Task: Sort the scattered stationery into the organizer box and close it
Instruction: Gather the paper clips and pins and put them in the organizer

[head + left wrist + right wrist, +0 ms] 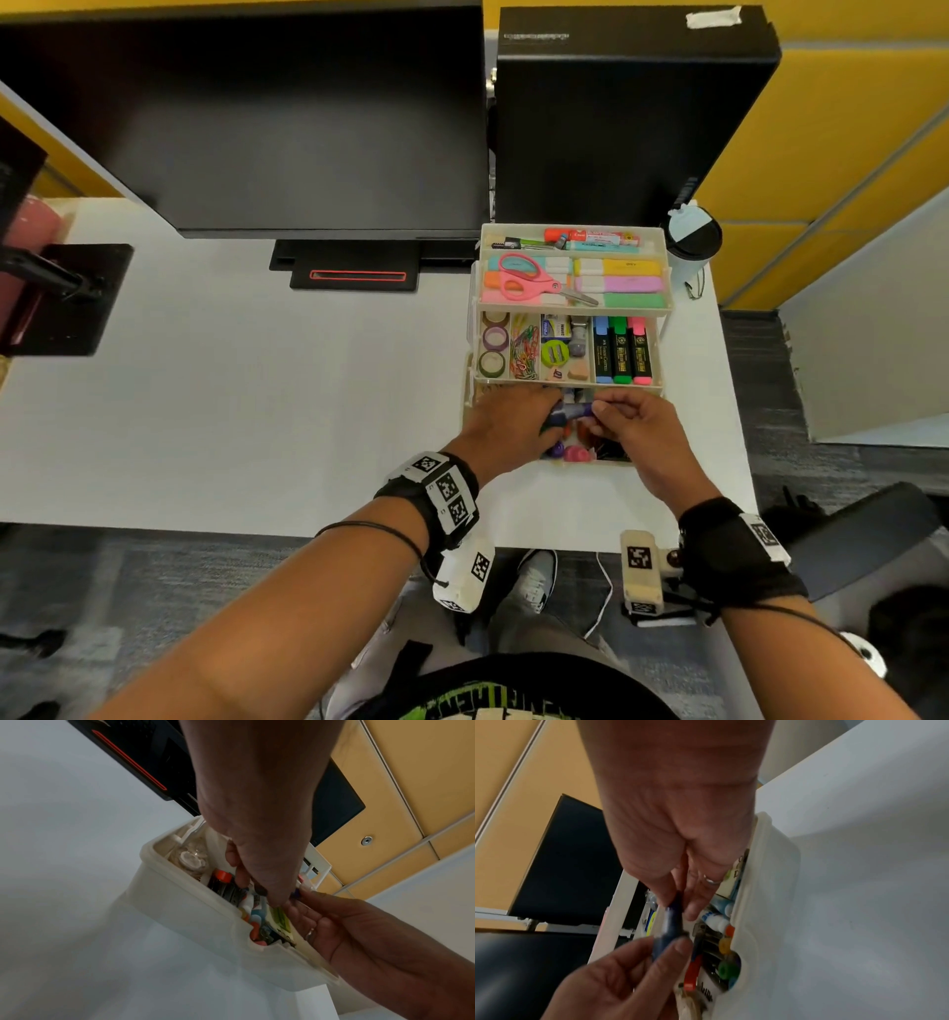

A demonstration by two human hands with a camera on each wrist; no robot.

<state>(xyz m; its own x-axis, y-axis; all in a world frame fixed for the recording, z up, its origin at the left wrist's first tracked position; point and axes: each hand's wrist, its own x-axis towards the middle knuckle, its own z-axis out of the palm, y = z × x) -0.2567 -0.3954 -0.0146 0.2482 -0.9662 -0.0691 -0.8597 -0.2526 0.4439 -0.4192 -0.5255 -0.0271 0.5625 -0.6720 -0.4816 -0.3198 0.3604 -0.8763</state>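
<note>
Head view: both hands meet over the lowest tier of the open organizer box (470, 329), each pinching one end of a dark blue marker (570, 411). The left hand (506, 426) curls thumb and fingers round the marker's near-left end; the right hand (637, 431) nips the other end between thumb and fingertips, a ring on one finger. In the right wrist view the marker (671, 925) lies lengthwise between the two grips, just above the bottom tray.

Right under the grip, that tray holds glue bottles (718, 920) with white caps, a black pack with a red tab, and round coloured caps along the near wall. Just beyond the hands the middle tier carries tape rolls (494, 339), paper clips (525, 347), a green sharpener (554, 353) and three highlighters (622, 352) side by side. Further out, the next tier has pink scissors (529, 282) lying across pastel markers, and the top tier holds pens and a glue stick. Behind the box stand a black monitor (287, 128) and a black case on the white desk (231, 401); a lidded cup (693, 241) stands to the right of the top tier.
</note>
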